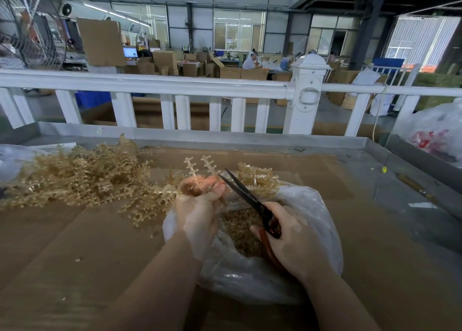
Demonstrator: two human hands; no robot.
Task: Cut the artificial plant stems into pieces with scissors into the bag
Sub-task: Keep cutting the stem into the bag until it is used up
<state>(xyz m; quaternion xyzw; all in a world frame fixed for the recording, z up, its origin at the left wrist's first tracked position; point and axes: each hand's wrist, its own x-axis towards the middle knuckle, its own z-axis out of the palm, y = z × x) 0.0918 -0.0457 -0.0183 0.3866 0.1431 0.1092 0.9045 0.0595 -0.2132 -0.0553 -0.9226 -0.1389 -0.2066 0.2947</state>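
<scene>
Bag (252,278) sat on cardboard-covered table (75,243) w/ cut pieces (240,233) in it, stem pile (75,175) to its left, scissors (246,198) & held stems (200,170) just above its mouth, railing (150,85) behind, 2nd bag (435,130) far right.

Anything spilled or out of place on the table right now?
A few cut pieces lie on the cardboard, left of the bag, instead of inside it. A small yellow bit sits on the bare table at far right. Nothing else stands out.
</scene>
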